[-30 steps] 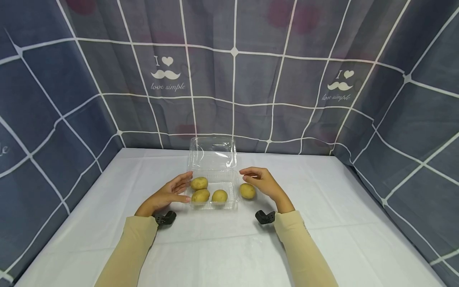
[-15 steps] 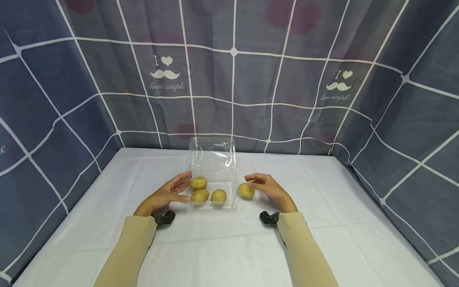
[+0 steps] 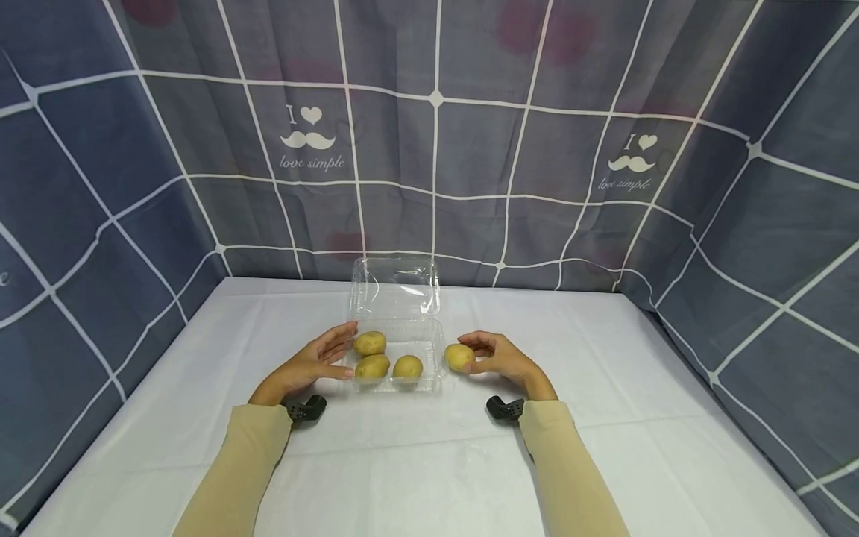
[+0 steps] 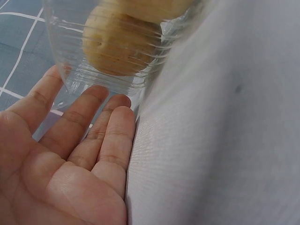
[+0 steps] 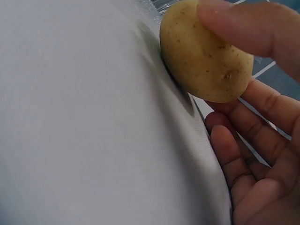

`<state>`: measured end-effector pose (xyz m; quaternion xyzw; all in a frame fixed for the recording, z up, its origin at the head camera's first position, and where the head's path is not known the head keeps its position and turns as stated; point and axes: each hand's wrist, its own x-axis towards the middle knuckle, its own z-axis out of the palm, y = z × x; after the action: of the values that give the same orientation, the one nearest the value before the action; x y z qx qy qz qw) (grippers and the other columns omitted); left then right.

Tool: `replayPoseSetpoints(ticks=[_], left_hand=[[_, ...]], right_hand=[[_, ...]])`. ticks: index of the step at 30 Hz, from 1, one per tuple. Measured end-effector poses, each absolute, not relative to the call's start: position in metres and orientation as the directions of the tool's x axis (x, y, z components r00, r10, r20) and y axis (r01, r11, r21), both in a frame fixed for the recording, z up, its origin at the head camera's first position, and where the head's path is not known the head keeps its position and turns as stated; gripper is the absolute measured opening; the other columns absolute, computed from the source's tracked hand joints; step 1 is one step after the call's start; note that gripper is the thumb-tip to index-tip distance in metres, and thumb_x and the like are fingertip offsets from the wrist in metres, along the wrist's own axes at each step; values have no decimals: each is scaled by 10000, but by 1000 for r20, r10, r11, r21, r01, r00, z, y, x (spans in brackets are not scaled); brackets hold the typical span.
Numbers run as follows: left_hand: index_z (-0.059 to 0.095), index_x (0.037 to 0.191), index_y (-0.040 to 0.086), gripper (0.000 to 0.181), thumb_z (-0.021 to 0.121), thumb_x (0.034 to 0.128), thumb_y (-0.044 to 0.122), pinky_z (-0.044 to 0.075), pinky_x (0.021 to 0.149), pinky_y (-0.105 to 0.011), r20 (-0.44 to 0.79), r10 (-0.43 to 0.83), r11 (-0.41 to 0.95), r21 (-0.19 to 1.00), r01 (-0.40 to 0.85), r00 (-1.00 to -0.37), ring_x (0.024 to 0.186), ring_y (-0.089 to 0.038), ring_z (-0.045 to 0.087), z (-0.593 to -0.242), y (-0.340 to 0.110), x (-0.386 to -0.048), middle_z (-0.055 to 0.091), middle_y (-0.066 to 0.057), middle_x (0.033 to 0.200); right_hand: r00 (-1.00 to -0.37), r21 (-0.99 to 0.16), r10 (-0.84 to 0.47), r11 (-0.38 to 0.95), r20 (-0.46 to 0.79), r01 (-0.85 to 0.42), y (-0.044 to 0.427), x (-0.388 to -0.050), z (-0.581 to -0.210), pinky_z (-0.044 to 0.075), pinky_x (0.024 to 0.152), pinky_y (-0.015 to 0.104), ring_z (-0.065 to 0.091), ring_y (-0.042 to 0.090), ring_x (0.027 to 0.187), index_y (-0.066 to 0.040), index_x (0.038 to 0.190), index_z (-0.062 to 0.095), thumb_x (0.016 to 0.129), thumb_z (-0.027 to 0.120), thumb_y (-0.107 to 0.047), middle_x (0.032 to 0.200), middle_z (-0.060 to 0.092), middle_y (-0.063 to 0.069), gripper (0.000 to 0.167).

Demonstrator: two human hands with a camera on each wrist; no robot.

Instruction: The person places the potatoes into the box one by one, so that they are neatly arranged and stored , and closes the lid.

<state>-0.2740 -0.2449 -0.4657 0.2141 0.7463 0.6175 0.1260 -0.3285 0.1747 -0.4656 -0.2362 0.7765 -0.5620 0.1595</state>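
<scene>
A clear plastic box (image 3: 429,350) stands with its lid (image 3: 396,287) raised at the back; three potatoes lie in it, two at the left (image 3: 370,343) and one at the front right (image 3: 407,366). My left hand (image 3: 310,364) is at the box's left side, fingers extended, fingertips at the ribbed wall in the left wrist view. Just right of the box, my right hand (image 3: 503,361) pinches a fourth potato (image 3: 459,358) between thumb and fingers. In the right wrist view the thumb lies on top of this potato (image 5: 201,56), which is at the white cloth.
A white cloth (image 3: 429,462) covers the table. Dark checked curtains (image 3: 396,149) hang behind it and on both sides. A black device (image 3: 306,408) is on the left wrist, another (image 3: 505,408) on the right wrist.
My right hand has come down around the potato beside the box, and its thumb and fingers have closed on it. My left hand has stayed at the box's left side.
</scene>
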Motion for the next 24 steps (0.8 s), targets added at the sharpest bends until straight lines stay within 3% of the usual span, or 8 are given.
replayPoseSetpoints(ticks=[4,18,24], left_hand=[[176,1689,-70,1036,845,908,46,182,1280,-611,76,471,144,976,161,-879,1600,-551,177,-466,-245,-274,151,-325,1751],[177,1691,-67,1042,850,903,50,164,1281,-626,71,469,147,977,157,-880,1602,-546,177,-467,-244,-274,153,-323,1752],[176,1690,-69,1041,850,904,47,176,1276,-629,71,467,148,976,157,-882,1600,-549,181,-466,-244,-274,152,-323,1752]], right_hand=[[-834,-944,-552,258,29,-204,174,-329,-466,539,929,212,661,153,1042,143,1394,613,854,852,34,1226,729,66,600],[-890,-959,-453,223,59,-177,173,-330,-473,542,849,196,644,130,950,146,1362,637,831,838,46,1206,740,78,576],[-909,-972,-409,168,81,-163,173,-331,-474,561,886,193,654,138,999,156,1391,607,852,817,56,1252,708,127,586]])
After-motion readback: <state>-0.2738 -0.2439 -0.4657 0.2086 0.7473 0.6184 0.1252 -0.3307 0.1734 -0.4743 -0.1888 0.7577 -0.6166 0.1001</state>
